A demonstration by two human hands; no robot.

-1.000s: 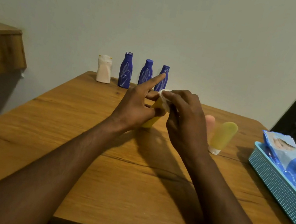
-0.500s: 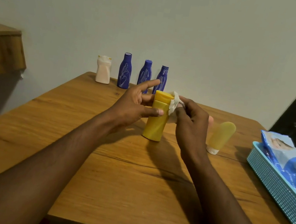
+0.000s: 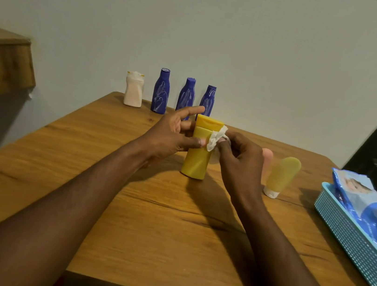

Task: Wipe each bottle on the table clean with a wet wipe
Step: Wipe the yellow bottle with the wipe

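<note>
I see both forearms bare, reaching forward, converging | left grip (image 3: 171, 133) holds yellow bottle (image 3: 196, 162), thumb across its front, index finger out straight | right grip (image 3: 241, 161) curled, fingertips pinching wet wipe (image 3: 216, 139)

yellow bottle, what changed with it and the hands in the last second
The yellow bottle went from tilted and mostly hidden between the hands to upright on the table. The left hand kept holding it; the right hand kept pinching the wipe, now against its side below the cap. The blue bottles and basket stayed put.
</note>
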